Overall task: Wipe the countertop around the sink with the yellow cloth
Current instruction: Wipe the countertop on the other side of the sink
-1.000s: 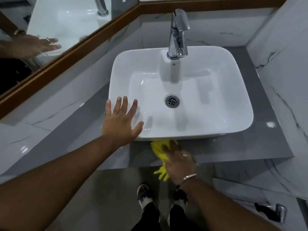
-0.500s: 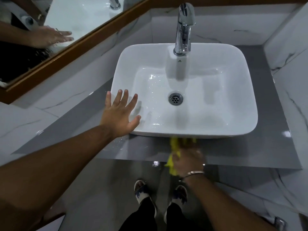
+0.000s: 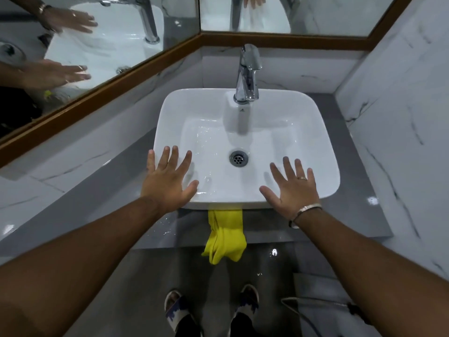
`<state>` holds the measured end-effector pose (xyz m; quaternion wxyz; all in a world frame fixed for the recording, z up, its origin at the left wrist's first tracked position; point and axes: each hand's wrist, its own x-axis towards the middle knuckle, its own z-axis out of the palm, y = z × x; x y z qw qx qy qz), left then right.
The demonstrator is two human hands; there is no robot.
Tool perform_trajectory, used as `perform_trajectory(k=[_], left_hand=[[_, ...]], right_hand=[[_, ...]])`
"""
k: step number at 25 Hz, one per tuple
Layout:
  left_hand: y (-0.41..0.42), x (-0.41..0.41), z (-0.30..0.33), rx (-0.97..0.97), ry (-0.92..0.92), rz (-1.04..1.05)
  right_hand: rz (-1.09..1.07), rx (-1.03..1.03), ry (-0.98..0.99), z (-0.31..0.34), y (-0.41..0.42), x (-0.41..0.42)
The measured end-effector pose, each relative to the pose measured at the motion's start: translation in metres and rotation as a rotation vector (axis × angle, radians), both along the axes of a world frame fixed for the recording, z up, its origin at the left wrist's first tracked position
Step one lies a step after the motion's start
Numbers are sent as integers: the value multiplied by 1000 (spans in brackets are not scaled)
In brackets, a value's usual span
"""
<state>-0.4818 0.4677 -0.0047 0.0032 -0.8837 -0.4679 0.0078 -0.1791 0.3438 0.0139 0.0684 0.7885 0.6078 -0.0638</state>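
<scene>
Yellow cloth [image 3: 224, 235] lies bunched on the near strip of the grey table [image 3: 340, 222], its far end tucked under the sink [image 3: 323, 152] rim, its near end drooping over the table edge. Left hand [image 3: 167, 181] and right hand [image 3: 292, 190] are both spread flat above the sink's near rim, fingers splayed, holding nothing. Judged soft, light, limp, possibly damp; best gathered at the bunched middle on the table, since the hanging end would trail.

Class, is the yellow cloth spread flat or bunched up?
Bunched. The yellow cloth lies crumpled on the countertop edge, hanging over its front; neither hand touches it.
</scene>
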Motion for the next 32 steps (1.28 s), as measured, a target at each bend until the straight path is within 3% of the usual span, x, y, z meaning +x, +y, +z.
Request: perform_trajectory(k=[4,5,7,9,11,14,16,18,20,23,25,26,27,30,32], left_hand=[[-19,-2,7,108,-207,88],[-41,2,2,167,-311,37],[-101,19,-22,146,-472,-296],[-147,44,-52,-72,-317,-462],[-159,73,-74,-236,-134,-275],[-158,51,-108,-576,102,-204],[-152,-9,-120,-399,52,-102],[-123,-75,-118,-192,-98,185],[-114,-116,-107,-117,-106,357],[-121,-84,-112,-188,-127,145],[-118,-66,-122,-139,-126,-95],[-106,-74,-126,-109,-123,-118],[-92,-87,-128,-106,-153,9],[-65,-129,-125,-144,-254,698],[-70,-121,-121,-215,-248,730]], right_hand=[[9,-22,-45,-3,-1,-2],[-3,-25,-42,-3,0,-2],[-20,-42,-36,-4,2,-3],[-14,-34,-37,-6,3,-5],[-6,-71,-48,-6,4,-1],[16,-137,-10,-5,14,-12],[100,-119,67,-6,27,-41],[206,-71,154,-9,45,-87],[277,-40,237,-14,64,-139],[286,-40,308,-17,84,-189],[265,-33,308,-18,90,-196],[262,-28,307,-18,90,-195],[267,-31,304,-18,90,-194],[289,-26,298,-16,91,-195],[287,-40,296,-14,89,-196]])
